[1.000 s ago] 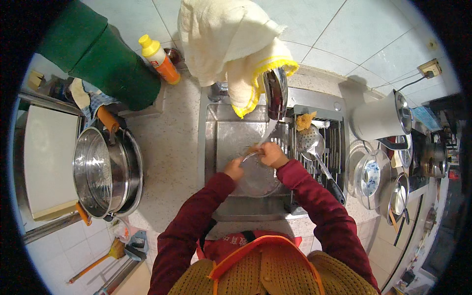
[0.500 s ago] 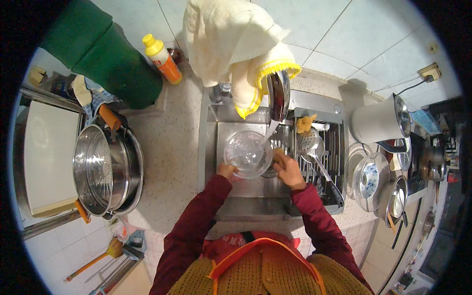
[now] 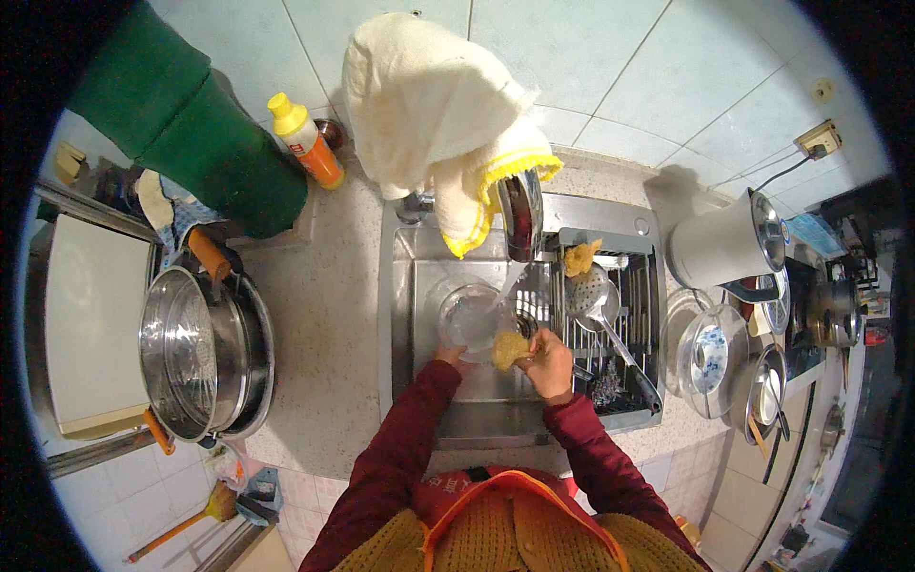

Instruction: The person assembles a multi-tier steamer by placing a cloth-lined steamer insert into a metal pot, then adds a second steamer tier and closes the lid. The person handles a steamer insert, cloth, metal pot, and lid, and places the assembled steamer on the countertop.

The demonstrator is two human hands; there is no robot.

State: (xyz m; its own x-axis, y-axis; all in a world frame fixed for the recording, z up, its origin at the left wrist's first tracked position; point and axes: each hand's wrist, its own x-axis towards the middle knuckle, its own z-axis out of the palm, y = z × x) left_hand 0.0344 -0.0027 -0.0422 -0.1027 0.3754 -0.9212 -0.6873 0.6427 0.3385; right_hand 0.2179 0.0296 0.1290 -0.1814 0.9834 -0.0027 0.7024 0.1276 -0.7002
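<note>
A clear glass bowl (image 3: 456,322) is in the steel sink (image 3: 410,300), under the faucet (image 3: 519,219). A stream of water runs from the faucet into it. My left hand (image 3: 453,357) grips the bowl at its near left edge, with the fingers partly hidden. In my right hand (image 3: 551,367) is a tan, rough-looking sponge (image 3: 510,351), pinched at the bowl's near right side. Whether the sponge touches the bowl I cannot tell.
At the sink's right is a drying rack (image 3: 624,315) with a skimmer (image 3: 593,297) and another tan sponge (image 3: 581,257). Farther right stand a white kettle (image 3: 717,243) and bowls. On the left counter are a steel steamer pot (image 3: 191,353) and a yellow-orange bottle (image 3: 307,143). White towels (image 3: 434,95) hang behind the faucet.
My right hand has come away from the bowl's right side toward me, and the sponge now shows plainly. The bowl sits a little lower and looks tilted. The whole view has shifted slightly.
</note>
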